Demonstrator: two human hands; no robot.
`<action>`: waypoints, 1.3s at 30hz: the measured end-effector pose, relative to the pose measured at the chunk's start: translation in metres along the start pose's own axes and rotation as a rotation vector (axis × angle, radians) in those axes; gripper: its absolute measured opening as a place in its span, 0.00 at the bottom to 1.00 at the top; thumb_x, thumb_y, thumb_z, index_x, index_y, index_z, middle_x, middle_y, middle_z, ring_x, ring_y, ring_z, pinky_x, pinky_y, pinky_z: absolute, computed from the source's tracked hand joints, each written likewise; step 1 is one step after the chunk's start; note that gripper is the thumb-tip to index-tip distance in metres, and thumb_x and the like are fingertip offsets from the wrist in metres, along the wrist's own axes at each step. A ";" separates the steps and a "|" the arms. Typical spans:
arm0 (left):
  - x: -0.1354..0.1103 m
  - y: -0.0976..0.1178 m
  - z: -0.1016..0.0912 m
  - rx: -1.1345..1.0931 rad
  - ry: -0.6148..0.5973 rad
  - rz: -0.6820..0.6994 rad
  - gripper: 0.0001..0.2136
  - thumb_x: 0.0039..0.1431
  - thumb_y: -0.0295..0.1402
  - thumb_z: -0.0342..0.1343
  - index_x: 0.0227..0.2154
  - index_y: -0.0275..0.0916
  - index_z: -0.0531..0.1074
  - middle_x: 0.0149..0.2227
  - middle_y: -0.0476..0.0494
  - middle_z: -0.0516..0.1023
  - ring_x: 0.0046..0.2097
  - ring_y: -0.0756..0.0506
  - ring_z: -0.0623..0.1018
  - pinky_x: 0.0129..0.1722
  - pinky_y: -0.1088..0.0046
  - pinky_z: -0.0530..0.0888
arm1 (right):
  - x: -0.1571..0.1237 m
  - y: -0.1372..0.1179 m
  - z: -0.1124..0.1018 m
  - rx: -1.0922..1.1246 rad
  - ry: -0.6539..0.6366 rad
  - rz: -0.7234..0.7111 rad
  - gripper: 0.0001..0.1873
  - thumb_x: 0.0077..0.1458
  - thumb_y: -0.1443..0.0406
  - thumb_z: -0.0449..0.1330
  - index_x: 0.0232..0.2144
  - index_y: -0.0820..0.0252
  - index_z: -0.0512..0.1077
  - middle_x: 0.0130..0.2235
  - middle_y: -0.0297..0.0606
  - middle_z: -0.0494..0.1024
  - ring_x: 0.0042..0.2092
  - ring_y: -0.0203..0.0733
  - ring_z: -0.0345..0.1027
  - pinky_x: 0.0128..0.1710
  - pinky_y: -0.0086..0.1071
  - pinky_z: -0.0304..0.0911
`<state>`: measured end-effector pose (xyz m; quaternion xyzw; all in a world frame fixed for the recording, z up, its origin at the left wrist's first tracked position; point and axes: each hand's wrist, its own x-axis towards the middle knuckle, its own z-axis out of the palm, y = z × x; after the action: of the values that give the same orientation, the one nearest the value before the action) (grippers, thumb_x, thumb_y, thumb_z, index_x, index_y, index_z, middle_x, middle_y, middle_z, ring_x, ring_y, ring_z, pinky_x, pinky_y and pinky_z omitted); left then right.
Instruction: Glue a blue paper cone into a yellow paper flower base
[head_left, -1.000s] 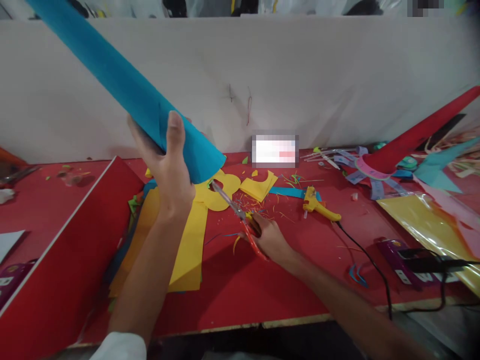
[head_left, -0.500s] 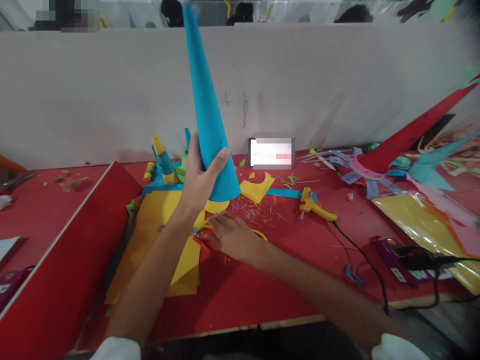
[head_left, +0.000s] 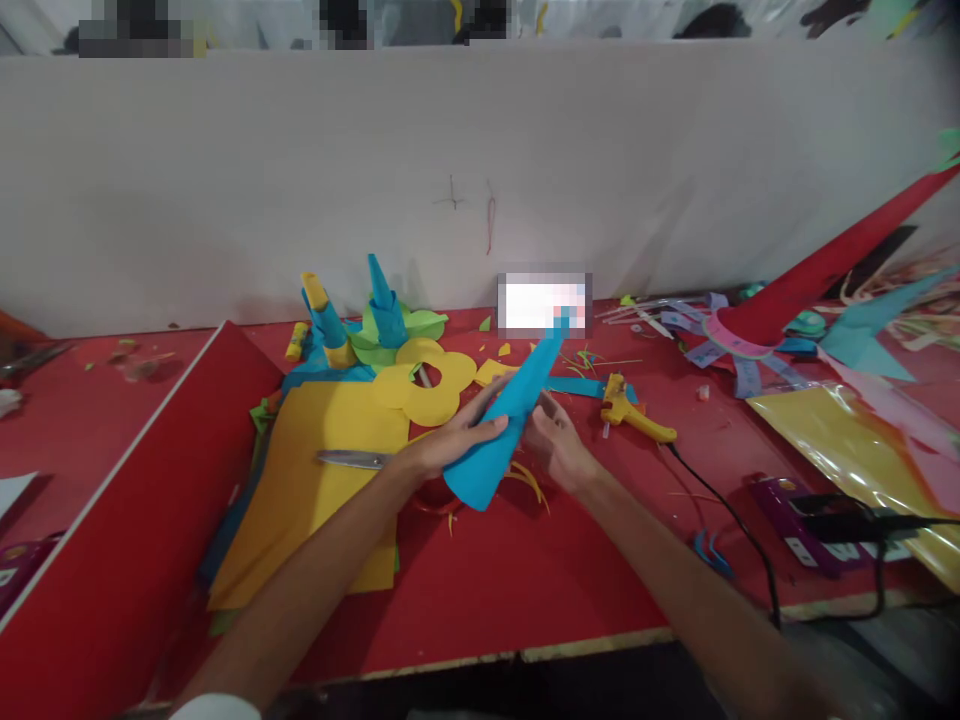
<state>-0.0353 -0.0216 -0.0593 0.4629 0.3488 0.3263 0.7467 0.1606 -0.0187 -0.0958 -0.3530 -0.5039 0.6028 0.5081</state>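
Note:
A blue paper cone [head_left: 517, 405] is tilted over the middle of the table, its narrow tip pointing up and to the right. My left hand [head_left: 457, 440] is wrapped round its wide part, thumb on the near face. Close to the cone's right side is my right hand [head_left: 562, 440], its fingers loosely bent and apart; whether they touch the paper cannot be made out. Scissors [head_left: 352, 459] lie beneath my left forearm, blades over yellow sheets [head_left: 322, 430] and handles partly hidden. Behind my left hand lies a yellow flower-shaped cutout [head_left: 431, 400] with a hole in its centre.
A yellow glue gun [head_left: 634, 412] with a black cord lies to the right. Blue cones with green leaf shapes [head_left: 386, 320] stand at the back left. A red cone [head_left: 825, 265] leans at the right. A red panel [head_left: 142, 510] is on the left; a phone [head_left: 532, 303] leans against the wall.
My left hand has lowered the blue cone and tipped it to the right. My right hand has left the scissors and come up beside the cone. The flower cutout is now uncovered.

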 end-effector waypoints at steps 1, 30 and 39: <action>0.000 -0.002 0.001 -0.005 -0.045 -0.014 0.45 0.60 0.50 0.69 0.76 0.59 0.52 0.56 0.36 0.81 0.40 0.42 0.85 0.40 0.64 0.82 | 0.000 0.000 -0.002 0.058 -0.006 0.042 0.35 0.52 0.36 0.68 0.53 0.48 0.73 0.48 0.40 0.82 0.39 0.46 0.79 0.34 0.39 0.78; 0.036 -0.001 -0.024 -0.074 0.793 0.247 0.13 0.53 0.41 0.66 0.28 0.40 0.69 0.28 0.51 0.72 0.31 0.51 0.73 0.30 0.78 0.70 | 0.006 -0.030 -0.011 0.105 0.270 -0.275 0.28 0.50 0.54 0.76 0.50 0.48 0.73 0.52 0.40 0.84 0.58 0.52 0.76 0.62 0.51 0.69; 0.033 0.004 -0.015 0.055 0.601 0.483 0.14 0.54 0.41 0.68 0.28 0.37 0.72 0.27 0.52 0.69 0.30 0.52 0.67 0.29 0.77 0.66 | 0.004 -0.033 -0.010 0.196 0.249 -0.279 0.27 0.52 0.52 0.75 0.51 0.47 0.72 0.56 0.40 0.82 0.62 0.51 0.73 0.64 0.51 0.68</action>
<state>-0.0299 0.0137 -0.0672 0.4353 0.4416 0.6044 0.5002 0.1771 -0.0129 -0.0664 -0.3002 -0.4203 0.5244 0.6769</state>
